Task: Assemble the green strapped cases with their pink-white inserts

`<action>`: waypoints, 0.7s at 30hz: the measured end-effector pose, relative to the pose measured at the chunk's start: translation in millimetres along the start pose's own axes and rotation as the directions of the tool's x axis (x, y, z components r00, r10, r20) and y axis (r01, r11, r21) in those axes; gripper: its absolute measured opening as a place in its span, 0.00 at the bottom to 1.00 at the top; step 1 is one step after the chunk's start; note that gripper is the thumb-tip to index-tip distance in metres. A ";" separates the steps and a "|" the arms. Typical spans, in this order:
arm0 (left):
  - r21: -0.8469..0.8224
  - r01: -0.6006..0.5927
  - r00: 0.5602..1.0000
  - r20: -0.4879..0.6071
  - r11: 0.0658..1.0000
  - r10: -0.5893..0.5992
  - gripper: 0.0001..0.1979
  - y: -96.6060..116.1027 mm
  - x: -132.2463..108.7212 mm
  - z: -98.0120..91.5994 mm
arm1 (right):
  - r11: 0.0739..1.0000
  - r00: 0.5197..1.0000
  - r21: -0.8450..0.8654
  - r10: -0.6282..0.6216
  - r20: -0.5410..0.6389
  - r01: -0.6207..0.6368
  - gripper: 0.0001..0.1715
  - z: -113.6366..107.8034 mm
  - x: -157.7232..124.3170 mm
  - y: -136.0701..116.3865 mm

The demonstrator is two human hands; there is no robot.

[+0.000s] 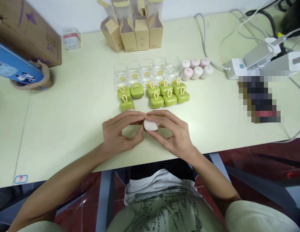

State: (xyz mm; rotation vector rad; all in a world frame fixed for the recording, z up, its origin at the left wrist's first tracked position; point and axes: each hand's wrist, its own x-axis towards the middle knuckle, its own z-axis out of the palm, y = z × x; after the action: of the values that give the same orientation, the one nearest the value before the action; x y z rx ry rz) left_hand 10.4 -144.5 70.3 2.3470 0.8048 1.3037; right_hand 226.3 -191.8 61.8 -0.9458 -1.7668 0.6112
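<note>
My left hand [123,131] and my right hand [172,133] meet above the table near its front edge. Between their fingertips they pinch a small white rounded case [151,125] with a green cover showing at its edges. Just beyond my hands sit several glossy green cases [169,100] with cream loops on top. A green case [127,104] at the near left shows a pale underside close to my left fingers. Behind them stand several clear plastic cups [147,76] with yellow stickers. To their right is a cluster of white and pale pink rounded pieces [196,72].
Open brown cardboard boxes [141,38] stand against the wall. A large carton [43,35], a blue roll [24,66] in a brown holder and a small white box [72,39] are on the left. White adapters [237,68], cables and a blurred-out object [259,100] lie right.
</note>
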 end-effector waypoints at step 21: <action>0.041 -0.050 0.992 -0.113 0.998 0.054 0.13 0.7 -0.9 0.2 | 0.977 0.991 0.189 0.111 -0.075 -0.095 0.23 7.1 -2.2 -3.0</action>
State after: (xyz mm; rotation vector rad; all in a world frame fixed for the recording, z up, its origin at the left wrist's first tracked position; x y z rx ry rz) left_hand 10.4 -145.6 69.9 2.3547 0.8140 1.4687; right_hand 219.2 -195.1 60.3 -0.9244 -1.5633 0.7768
